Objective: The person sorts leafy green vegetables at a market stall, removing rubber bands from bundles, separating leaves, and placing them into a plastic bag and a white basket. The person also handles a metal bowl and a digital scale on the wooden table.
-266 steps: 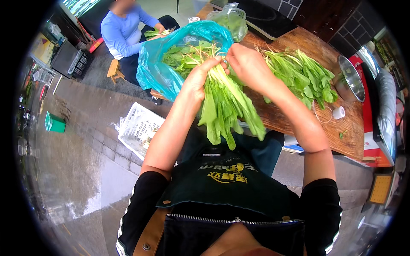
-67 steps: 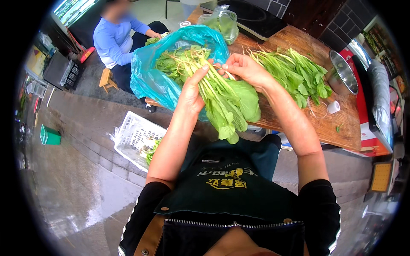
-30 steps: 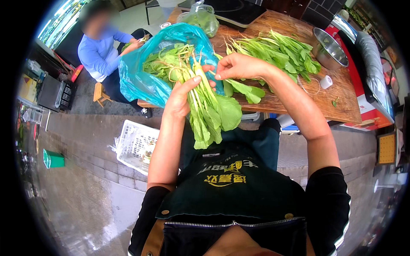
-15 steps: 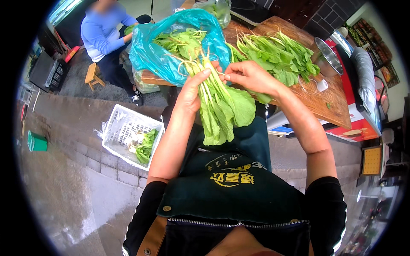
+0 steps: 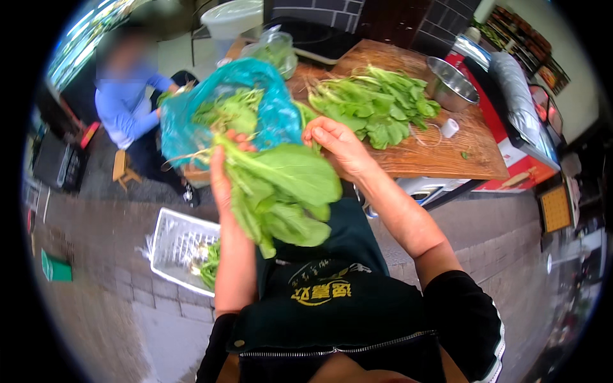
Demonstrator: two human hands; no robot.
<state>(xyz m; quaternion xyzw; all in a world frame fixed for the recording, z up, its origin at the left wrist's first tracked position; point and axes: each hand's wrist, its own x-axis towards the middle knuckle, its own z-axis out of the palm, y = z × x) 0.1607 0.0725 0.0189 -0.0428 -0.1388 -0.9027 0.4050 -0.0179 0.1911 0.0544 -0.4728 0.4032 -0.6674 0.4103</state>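
My left hand grips a bunch of leafy greens by the stems, with the broad leaves hanging down toward my apron. My right hand is just to the right of the bunch, fingers curled at the stem end near the table edge; whether it holds anything cannot be told. A blue plastic bag with more greens stands open behind my left hand. A loose pile of greens lies on the wooden table beyond my right hand.
A metal bowl and a small white cup sit at the table's right. A clear bag with greens lies at the back. A white basket with scraps stands on the paving. A person in blue sits at left.
The bunch in my left hand has swung up and left, its leaves now spread across my front. My right hand has drawn slightly away from the stems. The view has tilted.
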